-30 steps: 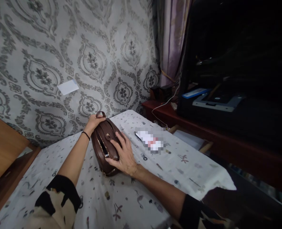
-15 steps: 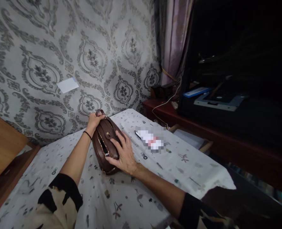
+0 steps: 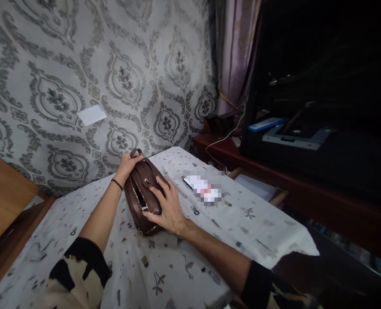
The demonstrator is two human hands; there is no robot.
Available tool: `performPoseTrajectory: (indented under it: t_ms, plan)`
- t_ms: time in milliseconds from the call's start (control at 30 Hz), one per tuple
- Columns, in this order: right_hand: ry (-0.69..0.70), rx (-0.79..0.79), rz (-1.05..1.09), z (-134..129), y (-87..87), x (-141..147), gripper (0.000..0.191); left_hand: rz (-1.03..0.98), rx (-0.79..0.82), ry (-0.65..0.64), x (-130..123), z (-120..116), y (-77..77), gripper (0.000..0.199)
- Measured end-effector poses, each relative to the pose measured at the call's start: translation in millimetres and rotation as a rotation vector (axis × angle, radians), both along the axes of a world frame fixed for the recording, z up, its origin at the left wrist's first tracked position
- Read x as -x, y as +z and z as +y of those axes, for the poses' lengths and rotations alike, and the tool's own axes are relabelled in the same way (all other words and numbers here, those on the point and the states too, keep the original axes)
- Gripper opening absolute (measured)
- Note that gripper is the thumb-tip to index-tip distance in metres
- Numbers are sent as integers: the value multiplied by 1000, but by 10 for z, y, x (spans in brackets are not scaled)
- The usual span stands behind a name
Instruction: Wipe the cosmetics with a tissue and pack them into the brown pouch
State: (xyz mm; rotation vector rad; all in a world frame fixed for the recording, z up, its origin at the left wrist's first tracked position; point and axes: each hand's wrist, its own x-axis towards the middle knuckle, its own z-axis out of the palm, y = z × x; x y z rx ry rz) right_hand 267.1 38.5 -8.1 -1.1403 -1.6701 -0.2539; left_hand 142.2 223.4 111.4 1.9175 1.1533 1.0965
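Note:
A small brown leather handbag (image 3: 137, 221) with gold-toned zips lies on the patterned white cloth. One zip (image 3: 140, 198) along its near side is partly undone, showing a dark narrow gap; the contents cannot be made out. My left hand (image 3: 128, 165) grips the far end of the bag, beside its short brown strap (image 3: 136, 152). Across the flap and round clasp lies my right hand (image 3: 168, 210), fingers bent over the bag. Its thumb rests at the near end of the zip gap, by the zip's metal slider.
A phone (image 3: 203, 189), blurred out, lies right of the bag. Beyond the cloth (image 3: 255, 227) is an open drawer (image 3: 255, 187) under a dark red desk (image 3: 219, 146) with a white cable. Wallpapered wall stands behind; a wooden panel (image 3: 7, 197) is at left.
Almost nothing differs. The bag and my left hand have shifted very slightly, while my right hand keeps its place on the bag.

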Motion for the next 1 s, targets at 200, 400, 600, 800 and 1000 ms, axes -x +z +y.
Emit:
performPoseTrajectory:
  t_ms: [200, 400, 600, 800, 1000]
  plan:
    - [-18, 8, -29, -9, 23, -23, 72, -13, -48, 2, 177, 7, 66, 38]
    - [-20, 4, -28, -10, 20, -16, 66, 20, -50, 36, 509, -12, 84, 38]
    - [-12, -14, -23, 10, 7, -16, 62, 85, -65, 15, 628, -61, 33, 36]
    - [11, -62, -14, 16, 15, -29, 58, 140, -71, -43, 705, -94, 70, 35]
    - [-4, -57, -15, 16, 22, -13, 58, 142, -133, 6, 697, -110, 30, 32]
